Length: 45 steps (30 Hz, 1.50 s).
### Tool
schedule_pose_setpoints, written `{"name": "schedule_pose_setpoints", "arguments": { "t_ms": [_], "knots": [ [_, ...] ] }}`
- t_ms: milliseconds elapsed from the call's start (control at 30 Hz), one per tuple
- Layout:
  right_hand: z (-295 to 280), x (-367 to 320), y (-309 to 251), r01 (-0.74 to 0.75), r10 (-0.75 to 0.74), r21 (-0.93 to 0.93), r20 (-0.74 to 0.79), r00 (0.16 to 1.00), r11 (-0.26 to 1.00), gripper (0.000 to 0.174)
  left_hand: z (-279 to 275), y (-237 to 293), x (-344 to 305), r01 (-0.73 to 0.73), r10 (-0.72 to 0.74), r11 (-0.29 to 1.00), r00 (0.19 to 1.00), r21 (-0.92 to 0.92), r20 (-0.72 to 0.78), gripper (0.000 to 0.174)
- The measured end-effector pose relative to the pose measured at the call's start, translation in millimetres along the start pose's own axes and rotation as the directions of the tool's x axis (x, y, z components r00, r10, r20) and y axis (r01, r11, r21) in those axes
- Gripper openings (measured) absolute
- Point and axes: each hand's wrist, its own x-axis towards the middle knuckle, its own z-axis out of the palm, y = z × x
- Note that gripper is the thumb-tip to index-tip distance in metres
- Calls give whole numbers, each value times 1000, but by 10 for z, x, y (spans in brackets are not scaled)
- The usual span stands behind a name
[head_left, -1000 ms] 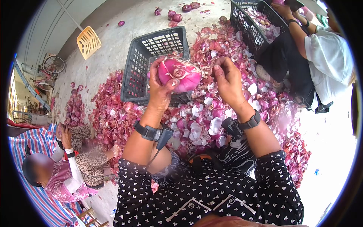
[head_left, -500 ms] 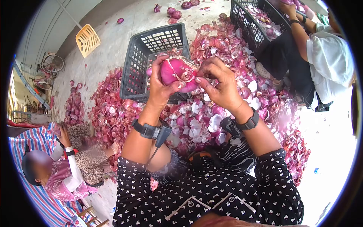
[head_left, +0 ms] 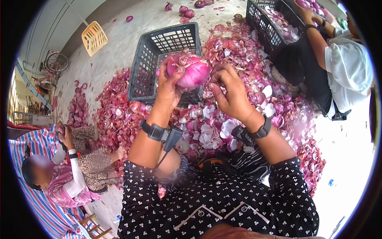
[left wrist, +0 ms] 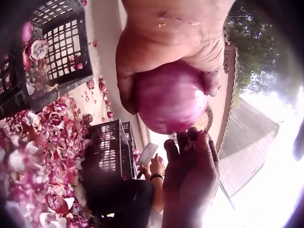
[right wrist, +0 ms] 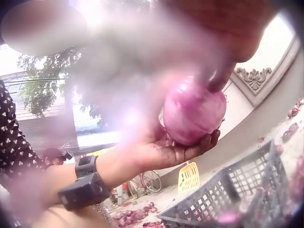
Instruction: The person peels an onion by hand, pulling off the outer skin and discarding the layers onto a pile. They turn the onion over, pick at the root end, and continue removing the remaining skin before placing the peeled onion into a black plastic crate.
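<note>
- Gripping the big purple onion (left wrist: pixel 168 102) from above with the left hand (left wrist: pixel 171 35)!
- Just below the big purple onion, the right hand (left wrist: pixel 194 171) with fingers bent; contact hard to call.
- Upper left of it, a black crate (left wrist: pixel 65 85) with onions (left wrist: pixel 38 49) inside; lower left, heaped skins (left wrist: pixel 40 161) and another dark crate (left wrist: pixel 104 149).
- Beyond and below it, someone's hand (left wrist: pixel 157 166) beside a flat blade (left wrist: pixel 148 154)!
- Right of it, green foliage (left wrist: pixel 251 47).

A pale wall (head_left: pixel 43 34) stands far left, a bicycle (head_left: pixel 57 63) near it; the grey floor (head_left: pixel 109 46) glares white at right.
</note>
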Motion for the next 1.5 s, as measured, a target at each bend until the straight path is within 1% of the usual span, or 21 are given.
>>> {"name": "schedule_pose_setpoints", "arguments": {
  "t_ms": [67,133,267,467,500,567,667,733,800,867,1033,1067,1133,1167,1200,1267,1300,1333,1400,1467,1500],
  "knots": [
    [9,-2,-23,-7,7,8,3,1000,1000,21,16,35,4,-42,39,997,998,67,43,69],
    [-8,38,-89,-94,94,7,-78,993,996,24,-24,3,11,-46,40,991,998,127,52,70],
    [-24,73,-86,-29,22,-80,-84,996,996,27,-23,-57,-21,-67,43,946,996,317,82,71],
    [-19,37,-36,-77,77,-43,-9,997,996,18,-6,-52,-26,-116,75,917,990,382,121,74],
    [-21,33,-53,-122,122,-13,-2,993,992,17,-11,-54,-21,-142,91,904,985,404,145,75],
    [-19,29,-60,-167,167,16,7,986,986,16,-19,-53,-15,-149,94,899,984,412,150,76],
    [-8,25,-34,-126,126,31,-9,992,992,17,-30,-41,-26,-142,83,895,984,423,155,76],
    [-15,24,9,-62,61,25,36,997,998,15,-35,-42,-41,-128,67,896,986,424,154,76],
    [-7,15,32,-66,65,5,54,996,998,14,-46,-66,-54,-25,-11,924,996,382,92,73],
    [9,2,60,-69,70,-16,71,995,997,14,-96,-114,-52,6,-34,936,997,352,73,72],
    [19,-3,95,-42,41,-14,-42,998,999,14,-70,-96,-76,72,-82,959,996,273,26,68],
    [19,-10,100,-39,38,-14,-43,998,999,14,-56,-81,-85,108,-113,971,993,212,13,66],
    [19,-44,122,-314,332,248,-33,943,916,10,-43,-72,-92,142,-145,978,989,150,6,65],
    [52,-47,133,-268,320,419,-58,946,867,5,-47,-72,-91,139,-143,983,989,121,25,65],
    [44,-33,125,-266,319,418,-60,946,869,5,-54,-73,-89,135,-140,987,989,91,42,65],
    [14,13,88,-306,454,717,-16,891,626,5,-85,-88,-75,138,-141,989,987,46,74,64],
    [-4,44,20,-364,610,878,109,785,311,7,-88,-87,-72,143,-142,990,984,2,104,64],
    [-26,35,39,-364,610,878,109,785,312,7,-91,-83,-68,143,-142,990,984,2,104,64],
    [-122,7,136,-377,594,925,273,756,54,8,-86,-71,-55,135,-126,990,976,-43,178,65],
    [-175,21,227,-359,608,932,261,750,42,8,-93,-42,-40,119,-108,991,978,-54,179,66],
    [-193,51,253,-470,648,846,214,731,251,10,-103,-26,-31,102,-89,993,980,-66,179,67]
  ]
}}
